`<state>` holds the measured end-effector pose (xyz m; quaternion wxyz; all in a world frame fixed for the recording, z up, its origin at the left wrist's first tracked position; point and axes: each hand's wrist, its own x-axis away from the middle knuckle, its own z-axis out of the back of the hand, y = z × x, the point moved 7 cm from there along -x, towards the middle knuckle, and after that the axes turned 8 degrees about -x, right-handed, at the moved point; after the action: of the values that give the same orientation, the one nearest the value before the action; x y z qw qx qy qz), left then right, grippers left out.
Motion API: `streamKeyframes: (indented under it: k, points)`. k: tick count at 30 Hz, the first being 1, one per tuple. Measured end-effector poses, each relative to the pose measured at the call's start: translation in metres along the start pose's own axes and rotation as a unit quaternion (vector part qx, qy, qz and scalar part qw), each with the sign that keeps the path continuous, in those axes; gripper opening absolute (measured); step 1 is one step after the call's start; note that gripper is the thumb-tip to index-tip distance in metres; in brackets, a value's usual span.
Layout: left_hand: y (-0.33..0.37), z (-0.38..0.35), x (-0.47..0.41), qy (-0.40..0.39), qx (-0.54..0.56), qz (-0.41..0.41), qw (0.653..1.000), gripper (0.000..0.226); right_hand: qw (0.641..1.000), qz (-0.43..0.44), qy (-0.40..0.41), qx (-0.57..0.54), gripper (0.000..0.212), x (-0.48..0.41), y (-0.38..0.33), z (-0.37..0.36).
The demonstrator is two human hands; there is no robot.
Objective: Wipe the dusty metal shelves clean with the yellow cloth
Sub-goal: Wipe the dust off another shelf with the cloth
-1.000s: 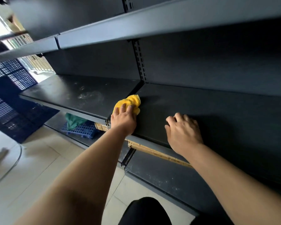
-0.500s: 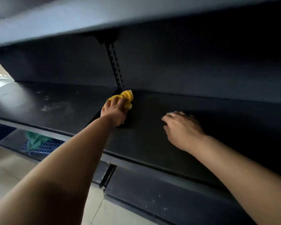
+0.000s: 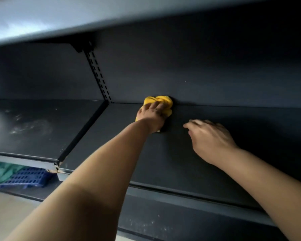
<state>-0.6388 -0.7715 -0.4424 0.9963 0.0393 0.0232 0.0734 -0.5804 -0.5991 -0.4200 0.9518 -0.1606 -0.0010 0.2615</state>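
A bunched yellow cloth (image 3: 162, 102) lies at the back edge of the dark metal shelf (image 3: 163, 153), against the back panel. My left hand (image 3: 150, 115) lies on top of the cloth with the fingers over it and presses it onto the shelf. My right hand (image 3: 208, 136) rests on the same shelf to the right of the cloth, fingers loosely bent, holding nothing. The neighbouring shelf panel (image 3: 35, 127) on the left carries pale dust smears.
A slotted upright (image 3: 98, 73) runs down the back panel at the joint between the two shelves. Another shelf (image 3: 59, 18) hangs close overhead. Below left sits a blue plastic crate (image 3: 28, 176) with green fabric (image 3: 2, 171). The lower shelf (image 3: 155, 223) shows dust specks.
My left hand has pushed the cloth from the shelf's front edge to the back panel and a little right. The view has come closer under the upper shelf. My right hand stays resting on the shelf.
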Motion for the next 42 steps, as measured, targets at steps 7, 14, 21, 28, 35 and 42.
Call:
streamKeyframes:
  k: [7, 14, 21, 28, 35, 42]
  points:
    - [0.039, 0.002, 0.049, -0.025, 0.062, -0.156, 0.986, 0.046, 0.999, -0.02, 0.036, 0.035, 0.035, 0.007, 0.008, 0.014]
    - [-0.023, 0.009, 0.115, 0.009, 0.041, -0.103, 0.994, 0.046, 0.999, 0.042, 0.029, -0.007, 0.029, 0.011, -0.027, 0.003]
    - [-0.105, 0.022, 0.156, 0.045, 0.027, 0.073, 0.996, 0.051, 0.995, 0.087, -0.002, -0.038, 0.03, 0.016, -0.058, -0.013]
    - [-0.068, 0.034, 0.177, 0.073, 0.097, 0.077, 0.99, 0.061, 0.996, 0.078, 0.012, -0.039, 0.031, 0.02, -0.055, -0.001]
    - [-0.046, 0.047, 0.167, 0.064, 0.203, 0.131, 0.968, 0.029, 0.997, 0.056, -0.018, -0.05, 0.037, 0.019, -0.048, 0.0]
    - [-0.033, 0.07, 0.152, 0.114, 0.223, 0.171, 0.953, 0.018, 0.991, 0.111, 0.026, -0.071, 0.043, 0.02, -0.08, 0.002]
